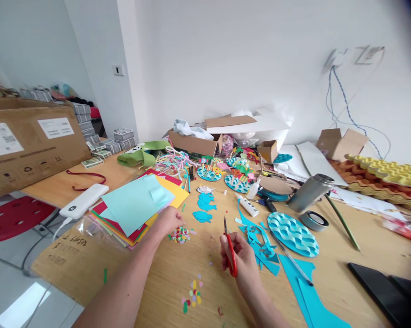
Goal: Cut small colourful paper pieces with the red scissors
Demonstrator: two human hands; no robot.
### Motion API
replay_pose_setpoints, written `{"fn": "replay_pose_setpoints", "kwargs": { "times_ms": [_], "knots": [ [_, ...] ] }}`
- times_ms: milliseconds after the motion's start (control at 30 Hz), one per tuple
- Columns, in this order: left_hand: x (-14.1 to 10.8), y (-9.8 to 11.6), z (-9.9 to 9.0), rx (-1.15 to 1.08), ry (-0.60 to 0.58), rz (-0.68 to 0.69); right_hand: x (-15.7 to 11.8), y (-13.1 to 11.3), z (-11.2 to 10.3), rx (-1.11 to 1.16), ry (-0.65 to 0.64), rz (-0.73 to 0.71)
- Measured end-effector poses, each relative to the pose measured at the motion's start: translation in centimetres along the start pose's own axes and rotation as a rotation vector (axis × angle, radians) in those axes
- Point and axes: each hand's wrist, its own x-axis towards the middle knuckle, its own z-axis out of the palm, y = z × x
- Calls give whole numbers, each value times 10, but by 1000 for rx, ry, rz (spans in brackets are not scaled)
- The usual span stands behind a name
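Observation:
My right hand (pixel 243 256) grips red-handled scissors (pixel 231 256), their blades pointing away from me. My left hand (pixel 169 222) is closed in a pinch just above a small pile of coloured paper bits (pixel 181 235). Whatever its fingers hold, if anything, is hidden. Nearer to me lies a second scatter of paper bits (pixel 193 294). Beyond the hands are blue paper fish (pixel 202 217). Right of the scissors are blue paper scraps (pixel 261 248) and an oval with wavy blue paper strips (pixel 293 233).
Coloured paper sheets (pixel 130 209) and a white power bank (pixel 84 200) lie at left. A glue bottle (pixel 249 206), a steel flask (pixel 311 193), a tape roll (pixel 314 220) and a pen (pixel 296 264) are at right. A dark phone (pixel 376 287) lies near the right edge. Boxes (pixel 195 143) line the wall.

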Motion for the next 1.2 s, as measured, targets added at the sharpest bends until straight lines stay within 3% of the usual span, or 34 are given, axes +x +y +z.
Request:
{"fn": "replay_pose_setpoints", "kwargs": {
  "times_ms": [567,767,1200],
  "knots": [
    [-6,4,2,22,-12,-21,1,2,0,5,-4,-26],
    [-1,0,3,-152,-54,-32,1,4,-1,48,-11,-13],
    [-16,21,-2,-671,-225,-91,0,4,6,65,-73,1]
  ]
}}
